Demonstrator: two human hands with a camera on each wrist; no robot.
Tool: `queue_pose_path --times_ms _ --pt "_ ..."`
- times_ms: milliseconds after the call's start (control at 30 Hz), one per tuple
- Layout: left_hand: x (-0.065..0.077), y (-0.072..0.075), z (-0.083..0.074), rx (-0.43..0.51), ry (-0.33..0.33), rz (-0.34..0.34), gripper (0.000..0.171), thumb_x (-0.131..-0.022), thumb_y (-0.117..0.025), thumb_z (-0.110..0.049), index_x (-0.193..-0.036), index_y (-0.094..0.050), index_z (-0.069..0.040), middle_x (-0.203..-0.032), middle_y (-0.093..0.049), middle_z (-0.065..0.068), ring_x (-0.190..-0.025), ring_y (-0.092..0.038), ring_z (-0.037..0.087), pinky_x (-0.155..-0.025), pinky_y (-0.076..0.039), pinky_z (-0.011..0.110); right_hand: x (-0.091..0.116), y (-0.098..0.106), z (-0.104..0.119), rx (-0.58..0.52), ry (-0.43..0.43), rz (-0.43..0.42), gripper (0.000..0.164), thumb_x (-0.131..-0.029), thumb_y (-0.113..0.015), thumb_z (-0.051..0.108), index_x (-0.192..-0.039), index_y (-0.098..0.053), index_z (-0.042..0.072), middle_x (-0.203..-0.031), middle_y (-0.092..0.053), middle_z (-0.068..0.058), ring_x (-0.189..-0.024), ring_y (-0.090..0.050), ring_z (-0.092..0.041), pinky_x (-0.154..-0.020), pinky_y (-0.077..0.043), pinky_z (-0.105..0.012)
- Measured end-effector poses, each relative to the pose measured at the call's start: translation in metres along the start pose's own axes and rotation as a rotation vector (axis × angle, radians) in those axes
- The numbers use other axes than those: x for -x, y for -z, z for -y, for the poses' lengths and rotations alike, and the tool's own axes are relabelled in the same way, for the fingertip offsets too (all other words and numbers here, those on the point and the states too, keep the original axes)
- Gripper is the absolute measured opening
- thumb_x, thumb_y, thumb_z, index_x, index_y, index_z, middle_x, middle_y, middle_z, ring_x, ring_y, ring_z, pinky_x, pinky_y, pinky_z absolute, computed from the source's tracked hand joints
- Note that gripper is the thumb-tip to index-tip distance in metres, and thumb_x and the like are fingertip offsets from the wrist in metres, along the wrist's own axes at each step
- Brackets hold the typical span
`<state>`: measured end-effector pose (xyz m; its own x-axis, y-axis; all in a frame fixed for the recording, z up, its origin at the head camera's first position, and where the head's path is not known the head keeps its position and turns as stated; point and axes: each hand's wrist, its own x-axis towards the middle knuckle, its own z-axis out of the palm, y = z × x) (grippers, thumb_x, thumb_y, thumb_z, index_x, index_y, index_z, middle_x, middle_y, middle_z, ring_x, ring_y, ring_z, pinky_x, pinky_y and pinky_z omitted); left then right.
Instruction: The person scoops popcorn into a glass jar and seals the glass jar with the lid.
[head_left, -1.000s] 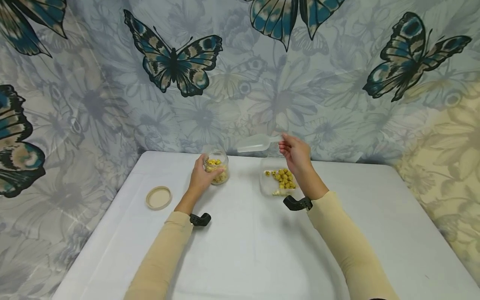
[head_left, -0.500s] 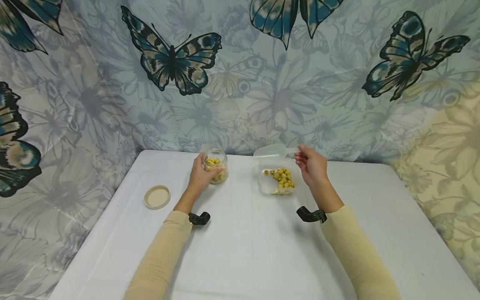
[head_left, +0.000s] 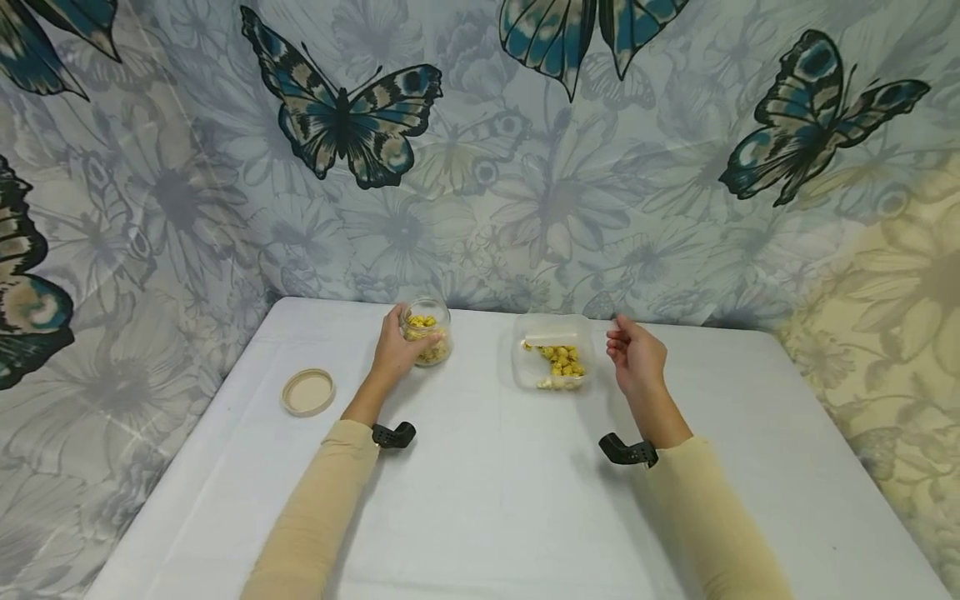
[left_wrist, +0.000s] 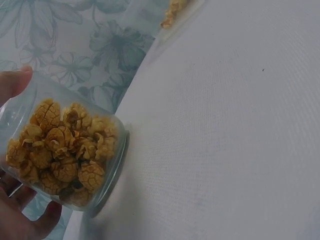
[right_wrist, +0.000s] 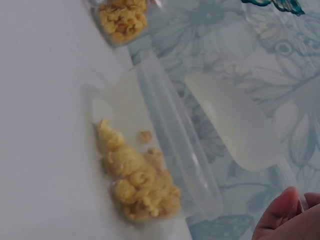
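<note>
My left hand (head_left: pixel 400 343) grips a clear glass jar (left_wrist: pixel 112 107) by its side, thumb on one side and fingers on the other. The jar stands open-topped on the table, with caramel-coloured popcorn (left_wrist: pixel 65 150) filling much of it. Between the thumb and fingers of my right hand (head_left: pixel 637 357) is the handle of a translucent plastic scoop (right_wrist: pixel 237 122). Its bowl looks bare in the right wrist view and hangs above a clear plastic container (right_wrist: pixel 182 145). Inside that container lies a heap of yellow popcorn (head_left: pixel 564 360), gathered toward its right and near side.
A round beige-rimmed lid (head_left: pixel 307 392) lies on the table left of the jar. White cloth covers the table (head_left: pixel 480 483). Directly behind the far edge rises a butterfly-patterned backdrop (head_left: pixel 480 208).
The right hand has carried the scoop rightward and lower, from between jar and container to over the container. The left hand keeps its hold on the jar.
</note>
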<state>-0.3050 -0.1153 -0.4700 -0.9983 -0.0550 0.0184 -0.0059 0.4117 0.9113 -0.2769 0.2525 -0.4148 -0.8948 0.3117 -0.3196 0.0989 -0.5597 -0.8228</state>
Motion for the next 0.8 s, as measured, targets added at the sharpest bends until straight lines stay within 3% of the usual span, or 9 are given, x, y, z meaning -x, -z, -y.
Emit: queue_pose_path --times_ms 433,800 --pt "0.001 0.000 -0.001 0.021 0.018 0.018 0.096 -0.082 -0.075 -0.043 -0.154 -0.019 -0.011 -0.158 -0.024 0.013 -0.147 -0.024 0.032 -0.121 -0.022 0.052 -0.007 0.015 -0.020 0.079 0.001 -0.055 0.021 -0.096 -0.060 0.014 -0.078 -0.068 0.006 -0.058 -0.061 0.000 -0.048 -0.053 -0.009 -0.045 -0.047 -0.016" --pt "0.000 0.001 0.001 0.040 0.027 0.009 0.096 -0.081 -0.076 -0.044 -0.153 -0.020 -0.012 -0.157 -0.025 0.013 -0.148 -0.024 0.032 -0.121 -0.021 0.051 -0.010 0.022 -0.029 0.187 -0.035 -0.006 0.022 -0.096 -0.062 0.019 -0.077 -0.069 0.011 -0.058 -0.063 0.001 -0.049 -0.056 -0.007 -0.046 -0.049 -0.016"
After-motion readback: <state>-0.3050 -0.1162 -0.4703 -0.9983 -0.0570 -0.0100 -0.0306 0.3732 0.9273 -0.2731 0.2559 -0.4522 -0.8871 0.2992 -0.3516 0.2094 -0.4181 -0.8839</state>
